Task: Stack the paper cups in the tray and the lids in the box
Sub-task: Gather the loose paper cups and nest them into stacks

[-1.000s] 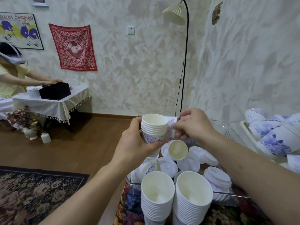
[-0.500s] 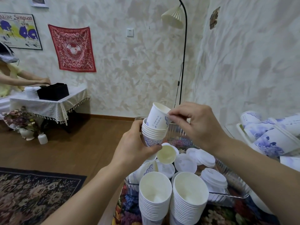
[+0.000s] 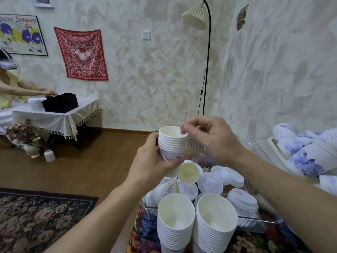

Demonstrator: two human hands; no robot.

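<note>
The left hand (image 3: 152,161) grips a short stack of nested paper cups (image 3: 172,143) from the side, with the fingers curled around the lower cup, which has a blue pattern. The stack is upright and is held in the air above the clear box (image 3: 255,219). The right hand (image 3: 209,138) is just beside the rim of the top cup; its thumb and first fingers are bent close together near the rim, but this part is blurred, so I cannot tell if they pinch the rim or only touch it.

Below the hands, the clear box holds white lids (image 3: 209,182), some lying flat and some overlapping, with one small pile of lids (image 3: 243,199) at its right side. One single cup (image 3: 188,173) lies on its side among the lids, with its opening toward the camera. Another patterned cup (image 3: 164,190) lies tilted at the left side of the box.

In front of the box, two tall stacks of cups stand side by side: the left stack (image 3: 176,221) and the right stack (image 3: 215,221), touching each other. At the far right, a white tray (image 3: 273,145) holds several patterned cups (image 3: 308,157) lying on their sides.

Farther away on the left, another person (image 3: 11,84) reaches to a black box (image 3: 61,104) on a small table with a white cloth (image 3: 54,119).
</note>
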